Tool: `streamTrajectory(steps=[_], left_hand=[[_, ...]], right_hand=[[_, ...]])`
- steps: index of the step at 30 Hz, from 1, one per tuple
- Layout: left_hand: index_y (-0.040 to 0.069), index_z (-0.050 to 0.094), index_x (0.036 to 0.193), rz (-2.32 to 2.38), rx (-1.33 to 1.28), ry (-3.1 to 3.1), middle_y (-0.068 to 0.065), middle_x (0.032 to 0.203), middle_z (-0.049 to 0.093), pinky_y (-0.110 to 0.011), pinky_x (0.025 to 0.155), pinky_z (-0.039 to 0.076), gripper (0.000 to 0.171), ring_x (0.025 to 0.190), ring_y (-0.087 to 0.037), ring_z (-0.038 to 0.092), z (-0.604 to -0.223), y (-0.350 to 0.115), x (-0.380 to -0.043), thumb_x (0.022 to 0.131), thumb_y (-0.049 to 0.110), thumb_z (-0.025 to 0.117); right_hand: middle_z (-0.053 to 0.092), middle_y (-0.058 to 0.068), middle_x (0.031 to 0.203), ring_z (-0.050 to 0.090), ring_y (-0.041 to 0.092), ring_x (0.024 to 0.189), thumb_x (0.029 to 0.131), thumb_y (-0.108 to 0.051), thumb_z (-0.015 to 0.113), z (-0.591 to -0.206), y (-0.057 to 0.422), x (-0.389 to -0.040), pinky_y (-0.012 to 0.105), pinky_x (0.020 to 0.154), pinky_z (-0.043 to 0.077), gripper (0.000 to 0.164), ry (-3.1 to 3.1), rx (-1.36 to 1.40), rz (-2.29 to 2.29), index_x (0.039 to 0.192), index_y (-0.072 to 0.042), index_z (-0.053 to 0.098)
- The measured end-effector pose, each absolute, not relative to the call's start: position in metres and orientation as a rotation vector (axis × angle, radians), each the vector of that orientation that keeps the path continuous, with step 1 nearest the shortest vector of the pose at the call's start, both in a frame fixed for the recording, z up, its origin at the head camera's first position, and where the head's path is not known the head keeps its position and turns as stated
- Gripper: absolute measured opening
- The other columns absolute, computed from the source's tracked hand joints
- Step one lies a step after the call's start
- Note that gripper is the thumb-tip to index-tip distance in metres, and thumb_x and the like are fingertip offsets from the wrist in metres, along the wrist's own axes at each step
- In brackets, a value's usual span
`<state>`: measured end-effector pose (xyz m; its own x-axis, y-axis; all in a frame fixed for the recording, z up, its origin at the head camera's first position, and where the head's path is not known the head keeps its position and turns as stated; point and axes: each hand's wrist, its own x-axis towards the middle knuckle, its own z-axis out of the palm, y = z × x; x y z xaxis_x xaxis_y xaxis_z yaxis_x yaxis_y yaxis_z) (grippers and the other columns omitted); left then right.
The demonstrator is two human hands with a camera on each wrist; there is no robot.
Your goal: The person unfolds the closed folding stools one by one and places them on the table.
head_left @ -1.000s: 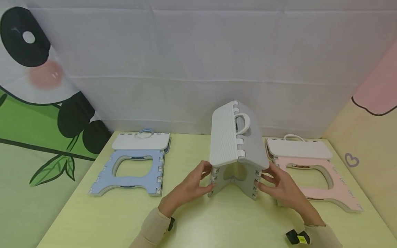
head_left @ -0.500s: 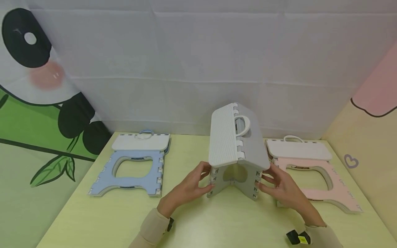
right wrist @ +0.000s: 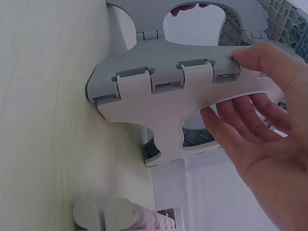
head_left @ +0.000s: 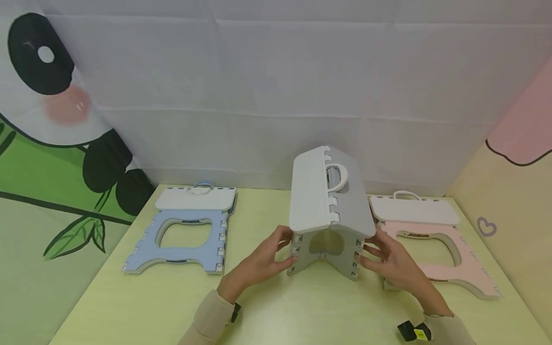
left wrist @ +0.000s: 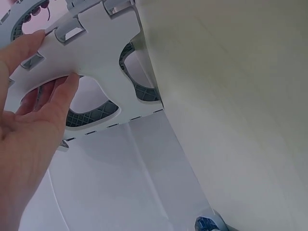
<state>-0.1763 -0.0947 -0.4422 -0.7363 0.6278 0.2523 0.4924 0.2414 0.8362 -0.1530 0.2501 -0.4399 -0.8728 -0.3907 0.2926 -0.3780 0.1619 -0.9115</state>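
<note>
A grey-and-white folding stool point(head_left: 308, 191) stands partly unfolded on the table, its two seat halves sloping like a roof. A white carry handle point(head_left: 342, 177) sticks up at the ridge. My left hand point(head_left: 268, 254) holds the left leg panel, thumb at the front hinged edge. On the opposite side, my right hand point(head_left: 390, 256) holds the right leg panel. In the right wrist view the thumb presses the hinged edge point(right wrist: 226, 72), and the other fingers point(right wrist: 236, 118) reach into the panel's opening. Left fingers also enter an opening in the left wrist view.
A folded blue-and-white stool point(head_left: 185, 251) lies on the table point(head_left: 258, 316) to the left. Another folded stool, pink and white point(head_left: 463, 239), lies at the right, partly behind my right hand. A pale cloth wall point(head_left: 258, 96) rises along the table's back edge.
The stool's seat halves and legs have spread slightly wider, and the ridge sits a little lower. Both hands keep their hold. The head view has shifted slightly.
</note>
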Motion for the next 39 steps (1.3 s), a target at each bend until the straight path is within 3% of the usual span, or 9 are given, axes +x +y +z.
streamTrajectory(steps=[19,28,39], left_hand=[[0.007,0.04,0.142,1.332,1.099,2.53,-0.004,0.136,0.056,-0.048,0.111,0.044,0.059,0.128,-0.019,0.054,-0.431,-0.098,-0.172,0.095,0.008,0.075],[0.003,0.046,0.141,1.245,1.176,2.595,-0.009,0.135,0.055,-0.052,0.107,0.047,0.052,0.127,-0.032,0.055,-0.423,-0.106,-0.172,0.096,0.006,0.071],[0.002,0.059,0.129,1.314,1.236,2.872,-0.011,0.124,0.062,-0.044,0.099,0.052,0.038,0.116,-0.026,0.061,-0.418,-0.106,-0.177,0.093,0.004,0.072]], right_hand=[[0.05,-0.007,0.144,0.055,0.006,0.127,0.092,0.01,0.069,-0.437,0.258,-0.153,0.028,0.104,0.048,0.071,2.326,-0.888,-1.816,0.154,0.0,0.038],[0.059,-0.007,0.134,0.059,0.006,0.122,0.095,0.016,0.06,-0.434,0.259,-0.155,0.025,0.103,0.049,0.051,2.482,-1.028,-1.759,0.143,0.003,0.051],[0.063,0.0,0.13,0.062,0.005,0.117,0.092,0.019,0.061,-0.426,0.261,-0.156,0.023,0.098,0.053,0.048,2.701,-1.046,-1.701,0.136,0.0,0.059]])
